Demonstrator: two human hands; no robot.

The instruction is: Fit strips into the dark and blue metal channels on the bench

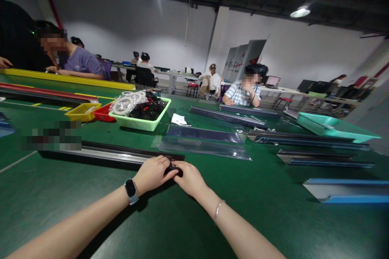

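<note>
A long black channel profile point(115, 156) with a pale silvery inside lies across the green table in front of me. My left hand point(153, 173) is closed over its near edge close to the right end, thumb pointing right. Right beside it, my right hand point(191, 179) is closed on the very end of the same profile, with its fingers inside the channel. The two hands almost touch. A small dark part shows between the thumbs; whether it belongs to the profile I cannot tell. Pixelation hides the profile's far left end.
Behind the profile stand a light green basket point(138, 123) of bagged parts, a yellow tray point(82, 112) and a red tray point(103, 113). Clear plastic sleeves point(203, 147) lie farther back. Several channel profiles point(349, 192) and turquoise baskets point(334, 125) are on the right. A co-worker point(243, 91) sits opposite.
</note>
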